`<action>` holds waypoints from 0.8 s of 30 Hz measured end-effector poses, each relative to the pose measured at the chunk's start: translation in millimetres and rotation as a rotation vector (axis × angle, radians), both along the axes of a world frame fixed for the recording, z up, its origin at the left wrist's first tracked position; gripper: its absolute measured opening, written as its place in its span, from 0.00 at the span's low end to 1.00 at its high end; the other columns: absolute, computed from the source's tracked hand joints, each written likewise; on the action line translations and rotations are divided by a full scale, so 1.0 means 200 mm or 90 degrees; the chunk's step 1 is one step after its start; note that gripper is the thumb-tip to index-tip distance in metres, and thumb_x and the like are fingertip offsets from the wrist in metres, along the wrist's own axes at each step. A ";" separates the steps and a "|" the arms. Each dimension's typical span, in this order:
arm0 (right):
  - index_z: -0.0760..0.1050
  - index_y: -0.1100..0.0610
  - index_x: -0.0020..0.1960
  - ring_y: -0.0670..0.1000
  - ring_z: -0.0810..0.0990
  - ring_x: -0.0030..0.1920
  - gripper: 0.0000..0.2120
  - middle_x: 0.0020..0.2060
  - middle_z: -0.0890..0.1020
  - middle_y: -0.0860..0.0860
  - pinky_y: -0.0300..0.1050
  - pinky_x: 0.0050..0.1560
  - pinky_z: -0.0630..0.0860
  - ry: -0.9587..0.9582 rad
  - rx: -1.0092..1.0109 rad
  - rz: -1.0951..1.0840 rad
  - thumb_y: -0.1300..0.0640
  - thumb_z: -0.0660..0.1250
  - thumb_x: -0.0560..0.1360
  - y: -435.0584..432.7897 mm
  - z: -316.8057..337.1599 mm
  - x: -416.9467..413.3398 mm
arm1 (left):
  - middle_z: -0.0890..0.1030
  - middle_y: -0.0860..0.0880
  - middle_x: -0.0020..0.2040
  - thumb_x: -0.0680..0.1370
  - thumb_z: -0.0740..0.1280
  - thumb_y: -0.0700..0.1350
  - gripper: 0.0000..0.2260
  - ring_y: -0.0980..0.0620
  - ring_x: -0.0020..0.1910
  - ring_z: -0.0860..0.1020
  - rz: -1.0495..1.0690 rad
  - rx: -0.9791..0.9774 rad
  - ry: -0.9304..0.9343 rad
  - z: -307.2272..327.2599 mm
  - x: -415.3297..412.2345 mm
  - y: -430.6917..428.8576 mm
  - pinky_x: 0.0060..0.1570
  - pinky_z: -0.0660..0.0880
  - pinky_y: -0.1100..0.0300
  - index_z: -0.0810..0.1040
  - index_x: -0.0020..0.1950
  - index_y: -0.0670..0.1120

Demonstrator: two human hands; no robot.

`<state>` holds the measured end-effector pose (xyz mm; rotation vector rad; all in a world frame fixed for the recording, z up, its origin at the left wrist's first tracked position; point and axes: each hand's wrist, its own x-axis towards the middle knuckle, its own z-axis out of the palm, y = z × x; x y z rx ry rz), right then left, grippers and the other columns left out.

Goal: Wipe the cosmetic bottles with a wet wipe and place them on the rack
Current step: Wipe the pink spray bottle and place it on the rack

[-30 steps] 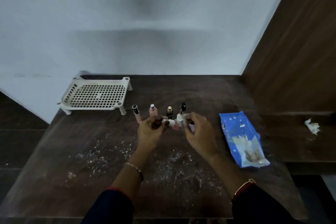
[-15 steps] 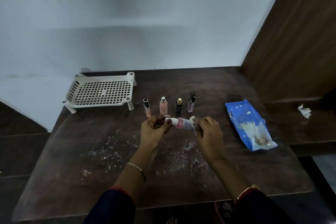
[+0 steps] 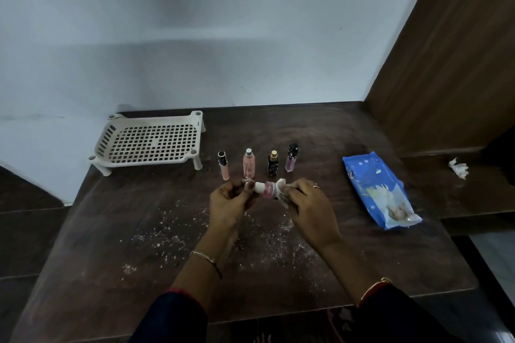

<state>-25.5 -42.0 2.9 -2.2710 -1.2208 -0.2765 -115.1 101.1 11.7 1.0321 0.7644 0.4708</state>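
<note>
Wipe [image 3: 281, 185] slid baseward; bottle [image 3: 268, 189] lies sideways, cap [image 3: 259, 187] toward rack [image 3: 150, 160]. My left hand [image 3: 227, 203], nearer rack, pinches cap; right hand [image 3: 309, 209] grips wipe.

Seen on my remote feed, this reads as a room in a home — a dark wooden tabletop [image 3: 362, 259] is pushed into a corner where a plain pale wall [image 3: 223, 36] meets a brown wood-grain panel [image 3: 446, 64]. Four small cosmetic bottles [image 3: 249, 164] stand in a row toward the back, near a white plastic rack [image 3: 145, 161] with a grid floor and short legs. A blue pack of wet wipes [image 3: 370, 186] lies flat to the right, and a crumpled white wipe [image 3: 458, 167] sits on a lower ledge [image 3: 451, 198] beyond it. White flecks [image 3: 167, 234] dust the wood — dressing-table things, all of a household kind.
</note>
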 end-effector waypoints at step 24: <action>0.79 0.58 0.50 0.50 0.74 0.41 0.09 0.41 0.77 0.51 0.42 0.36 0.71 -0.006 -0.009 -0.026 0.54 0.65 0.75 0.00 -0.04 0.05 | 0.83 0.42 0.43 0.75 0.68 0.37 0.04 0.50 0.40 0.82 0.001 -0.024 0.045 0.02 0.02 0.01 0.38 0.80 0.65 0.79 0.48 0.39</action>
